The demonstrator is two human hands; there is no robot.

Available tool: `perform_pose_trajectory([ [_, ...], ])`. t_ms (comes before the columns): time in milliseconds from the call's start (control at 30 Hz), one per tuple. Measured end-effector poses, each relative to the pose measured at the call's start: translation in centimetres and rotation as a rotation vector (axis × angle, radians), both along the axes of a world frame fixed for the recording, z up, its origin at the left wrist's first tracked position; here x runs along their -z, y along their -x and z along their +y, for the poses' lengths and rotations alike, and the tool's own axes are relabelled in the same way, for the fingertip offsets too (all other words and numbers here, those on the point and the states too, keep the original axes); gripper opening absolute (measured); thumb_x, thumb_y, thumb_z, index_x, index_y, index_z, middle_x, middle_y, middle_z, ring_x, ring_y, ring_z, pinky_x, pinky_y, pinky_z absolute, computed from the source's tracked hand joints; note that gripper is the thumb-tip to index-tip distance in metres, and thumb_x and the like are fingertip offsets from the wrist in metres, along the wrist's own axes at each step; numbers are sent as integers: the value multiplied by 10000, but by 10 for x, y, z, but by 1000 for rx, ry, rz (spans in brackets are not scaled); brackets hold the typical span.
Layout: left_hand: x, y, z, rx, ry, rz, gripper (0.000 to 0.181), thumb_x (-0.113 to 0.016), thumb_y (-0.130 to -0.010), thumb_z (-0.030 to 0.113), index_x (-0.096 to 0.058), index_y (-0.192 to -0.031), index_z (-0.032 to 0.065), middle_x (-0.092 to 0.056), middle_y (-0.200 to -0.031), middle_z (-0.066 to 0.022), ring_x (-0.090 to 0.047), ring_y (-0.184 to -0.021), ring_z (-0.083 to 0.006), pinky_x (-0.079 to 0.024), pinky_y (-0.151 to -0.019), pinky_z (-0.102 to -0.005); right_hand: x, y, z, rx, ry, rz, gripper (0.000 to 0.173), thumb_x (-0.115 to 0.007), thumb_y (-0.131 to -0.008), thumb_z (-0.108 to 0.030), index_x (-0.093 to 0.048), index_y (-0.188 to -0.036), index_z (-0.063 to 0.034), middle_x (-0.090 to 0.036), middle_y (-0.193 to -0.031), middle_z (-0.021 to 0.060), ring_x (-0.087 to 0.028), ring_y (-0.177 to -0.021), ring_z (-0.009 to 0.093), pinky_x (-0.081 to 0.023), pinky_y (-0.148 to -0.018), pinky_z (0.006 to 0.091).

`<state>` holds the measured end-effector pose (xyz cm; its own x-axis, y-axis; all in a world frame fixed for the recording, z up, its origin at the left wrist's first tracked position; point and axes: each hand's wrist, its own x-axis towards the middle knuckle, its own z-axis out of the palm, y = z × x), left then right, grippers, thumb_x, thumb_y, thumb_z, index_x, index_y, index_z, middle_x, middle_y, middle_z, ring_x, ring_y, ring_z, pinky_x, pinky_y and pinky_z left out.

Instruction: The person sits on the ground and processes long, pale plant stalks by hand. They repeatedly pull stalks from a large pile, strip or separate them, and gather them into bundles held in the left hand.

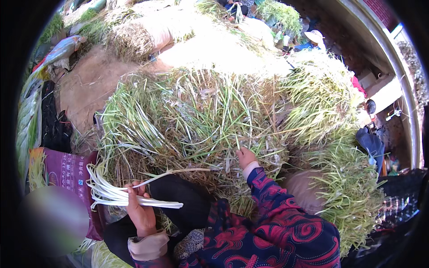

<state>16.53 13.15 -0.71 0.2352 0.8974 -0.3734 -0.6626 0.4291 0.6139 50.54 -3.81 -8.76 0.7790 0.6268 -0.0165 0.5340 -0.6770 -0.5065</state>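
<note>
A bunch of long white stalks, which look like blanched chives or a similar leafy vegetable, lies in my left hand, the fingers closed around it above my dark-trousered knee. Their pale cut ends point right, and the limp leaf ends hang to the left. Farther forward and to the right, my right hand pinches a thin green stalk at the edge of a broad heap of loose green and dry leaves. That heap spreads across the ground before me.
A purple printed sack stands at my left. Piles of greens rise on the right, with more greens lower down. Bare ground shows at upper left. A person in a pale hat sits at upper right, near a wall.
</note>
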Motion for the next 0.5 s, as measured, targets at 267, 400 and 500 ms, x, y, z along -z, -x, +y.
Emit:
perform_pose_trajectory([
  [267,0,-14,-11,259,-16,111,172,-510,-827,180,-453,-952,77,-557,-872,-67,-574,-784,-172,-437,-533,-228,-73,102,94,-938,-258,394,435,-471,-800,-328,-431,-1107,-23,-492,-1051,179,-462,-980,325,-357,-857,365],
  [400,0,-5,-5,171,11,40,186,-509,-827,173,-448,-967,67,-554,-857,-66,-570,-775,-168,-437,-534,-213,-83,161,124,-1236,-64,629,326,-482,-815,-301,-492,-982,-21,-555,-866,147,-548,-802,268,-418,-685,324],
  [500,4,5,9,7,-24,-52,178,-487,-838,158,-445,-979,57,-521,-851,-53,-539,-763,-126,-434,-547,-186,-80,140,117,-1012,-91,849,220,-492,-815,-236,-544,-858,-26,-556,-655,56,-550,-619,128,-422,-569,254],
])
